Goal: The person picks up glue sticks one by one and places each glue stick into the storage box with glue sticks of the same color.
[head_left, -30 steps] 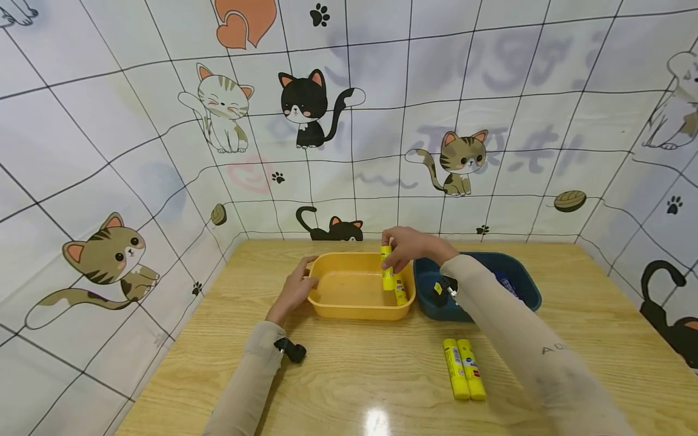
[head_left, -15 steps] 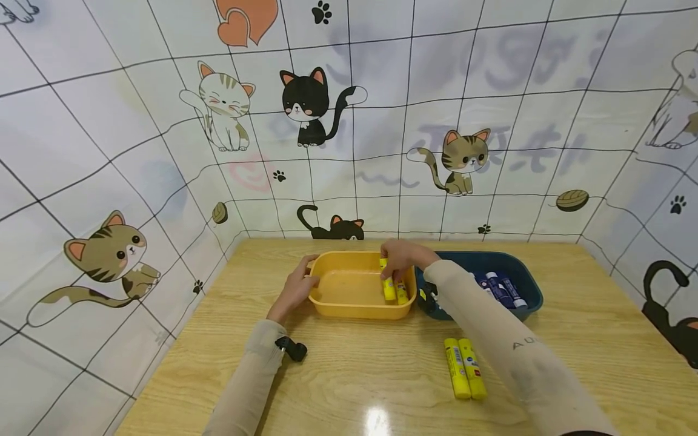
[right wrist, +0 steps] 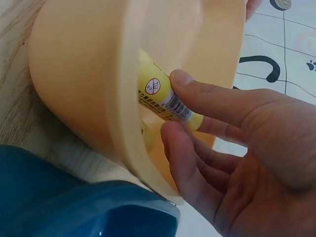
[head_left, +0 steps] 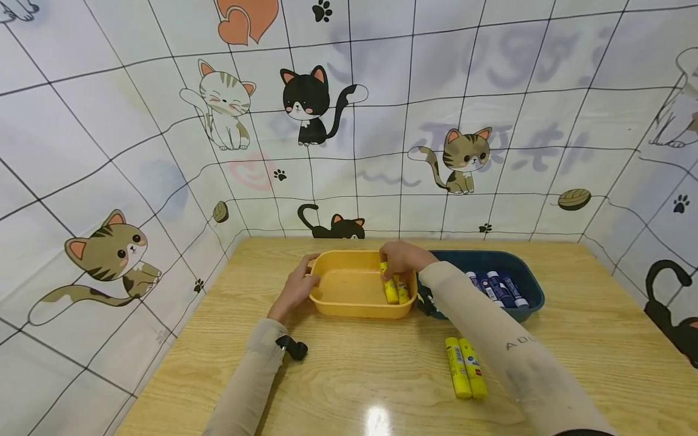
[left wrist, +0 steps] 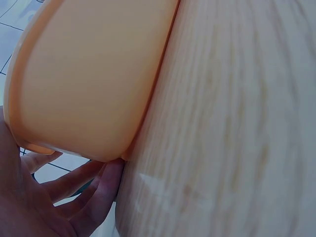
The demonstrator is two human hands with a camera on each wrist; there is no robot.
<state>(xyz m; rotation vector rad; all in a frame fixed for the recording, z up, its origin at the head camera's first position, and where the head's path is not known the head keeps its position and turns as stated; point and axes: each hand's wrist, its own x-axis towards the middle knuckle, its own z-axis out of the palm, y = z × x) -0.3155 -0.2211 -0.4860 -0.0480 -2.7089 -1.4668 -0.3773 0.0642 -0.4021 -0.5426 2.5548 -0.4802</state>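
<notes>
A yellow basin (head_left: 349, 306) stands mid-table. My left hand (head_left: 305, 275) grips its left rim, fingers (left wrist: 94, 185) under the basin's (left wrist: 89, 74) outer wall. My right hand (head_left: 394, 270) reaches into the basin's right side and pinches a yellow glue stick (head_left: 388, 289) lying low beside a second yellow stick (head_left: 403, 293). In the right wrist view the thumb and a finger of that hand (right wrist: 174, 106) hold the stick (right wrist: 160, 94) just inside the basin's rim (right wrist: 118, 98).
A dark blue basin (head_left: 531, 297) with several blue glue sticks (head_left: 493, 286) stands right of the yellow one, touching it (right wrist: 74, 207). Two yellow glue sticks (head_left: 465, 367) lie side by side on the wooden table (head_left: 354, 375). Cat-print walls enclose three sides.
My right hand has lowered the yellow glue stick from upright above the basin's right edge down beside the other stick. Its arm shifted left, uncovering the blue sticks. The left hand stayed.
</notes>
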